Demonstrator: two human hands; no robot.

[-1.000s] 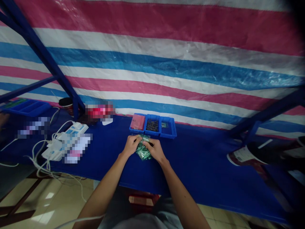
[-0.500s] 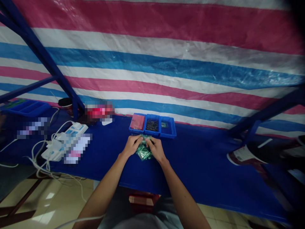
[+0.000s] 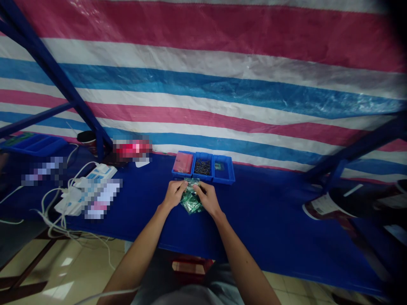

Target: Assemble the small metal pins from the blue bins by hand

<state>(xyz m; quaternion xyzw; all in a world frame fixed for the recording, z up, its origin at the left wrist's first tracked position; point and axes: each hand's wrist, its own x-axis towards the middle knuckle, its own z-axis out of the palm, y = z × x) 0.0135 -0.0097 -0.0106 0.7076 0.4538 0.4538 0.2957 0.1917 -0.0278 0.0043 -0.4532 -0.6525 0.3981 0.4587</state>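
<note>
Between my two hands is a small clear plastic bag (image 3: 192, 182), its upper edge facing the blue bins. My left hand (image 3: 174, 193) pinches the bag's left side with thumb and fingers. On its right side, my right hand (image 3: 208, 197) grips it the same way, thumb on top. Just below the bag, a heap of shiny green plastic packets (image 3: 192, 204) lies on the blue table and partly shows between the wrists. What the held bag contains is too small to make out.
Three blue bins stand beyond my hands: one with pink packets (image 3: 183, 162), one with dark screws or nails (image 3: 202, 166), and one with a small clear packet (image 3: 219, 166). A white power strip (image 3: 104, 171) with tangled cables lies left. A paper bucket (image 3: 327, 205) stands right.
My hands have drawn slightly apart at the fingertips, and more of the clear bag shows flat between them. The heap and bins stay in place.
</note>
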